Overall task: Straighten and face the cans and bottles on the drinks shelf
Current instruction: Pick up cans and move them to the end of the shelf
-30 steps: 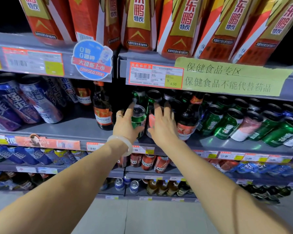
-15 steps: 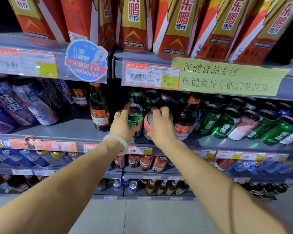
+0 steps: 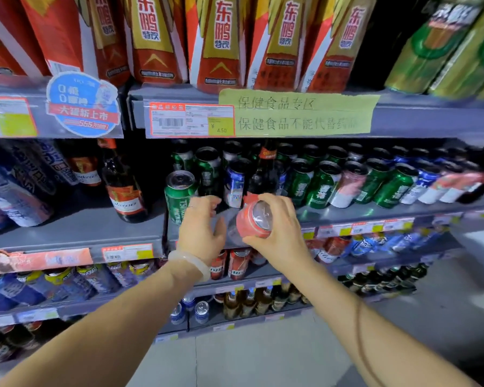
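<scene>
Budweiser bottle (image 3: 125,195) stands left on the grey drinks shelf (image 3: 78,233), script label facing out. Right of it a green can (image 3: 178,195) stands upright, and the left hand (image 3: 200,230) sits just beside it, fingers loosely spread and gripping nothing. Next, the right hand (image 3: 278,233) grips a pink can (image 3: 253,220), tipped top-outward, in front of the shelf edge. Overhead, a price tag (image 3: 192,120) reads ¥4.50.
</scene>
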A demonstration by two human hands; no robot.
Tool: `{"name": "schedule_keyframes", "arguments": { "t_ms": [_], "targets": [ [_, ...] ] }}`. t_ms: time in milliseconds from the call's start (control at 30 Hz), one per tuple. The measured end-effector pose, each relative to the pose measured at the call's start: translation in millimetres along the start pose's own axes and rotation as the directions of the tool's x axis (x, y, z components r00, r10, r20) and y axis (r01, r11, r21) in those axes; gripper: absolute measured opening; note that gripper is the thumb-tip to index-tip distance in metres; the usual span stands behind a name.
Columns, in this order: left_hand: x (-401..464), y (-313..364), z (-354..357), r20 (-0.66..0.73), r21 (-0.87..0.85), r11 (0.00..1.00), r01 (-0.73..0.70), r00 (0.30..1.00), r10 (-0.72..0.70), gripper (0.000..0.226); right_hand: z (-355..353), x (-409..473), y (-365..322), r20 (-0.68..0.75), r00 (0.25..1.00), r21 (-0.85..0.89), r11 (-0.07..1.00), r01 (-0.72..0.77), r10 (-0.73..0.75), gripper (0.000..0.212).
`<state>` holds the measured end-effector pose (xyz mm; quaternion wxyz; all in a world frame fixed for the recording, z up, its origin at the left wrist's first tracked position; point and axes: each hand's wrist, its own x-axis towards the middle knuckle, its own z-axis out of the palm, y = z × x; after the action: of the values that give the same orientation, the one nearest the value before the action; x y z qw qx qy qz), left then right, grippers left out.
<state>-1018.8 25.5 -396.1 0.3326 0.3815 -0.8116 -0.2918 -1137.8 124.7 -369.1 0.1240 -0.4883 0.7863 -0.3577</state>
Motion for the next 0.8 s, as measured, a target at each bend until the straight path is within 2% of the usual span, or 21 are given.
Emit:
{"name": "schedule_keyframes", "arguments": {
  "t_ms": [267, 433, 533, 700, 800],
  "targets": [
    [-8.5, 57.4, 58.6, 0.271, 0.015, 0.994, -0.107, 0.958, 0.099, 0.047, -63.9, -20.6, 57.5, -0.052, 0.992, -0.089, 0.989, -0.121, 0.117, 0.070],
    [5.5, 105.2, 105.0, 0.340, 0.053, 0.989, -0.140, 0.934, 0.114, 0.054, -109.6, -12.6, 95.0, -0.104, 0.981, -0.078, 0.982, -0.171, 0.163, 0.073],
    [18.0, 133.2, 136.9, 0.339, 0.092, 0.990, -0.109, 0.938, 0.072, 0.057, -137.2, -0.9, 123.1, -0.114, 0.976, -0.074, 0.978, -0.195, 0.186, 0.072],
    [49.2, 167.1, 184.7, 0.249, 0.181, 0.976, -0.122, 0.966, 0.074, 0.057, -171.5, 25.8, 173.0, -0.092, 0.977, -0.110, 0.973, -0.203, 0.194, 0.072],
    [73.7, 183.6, 206.5, 0.202, 0.302, 0.949, -0.093, 0.979, 0.031, 0.054, -183.5, 45.6, 194.0, -0.075, 0.981, -0.142, 0.972, -0.189, 0.180, 0.070]
  ]
}}
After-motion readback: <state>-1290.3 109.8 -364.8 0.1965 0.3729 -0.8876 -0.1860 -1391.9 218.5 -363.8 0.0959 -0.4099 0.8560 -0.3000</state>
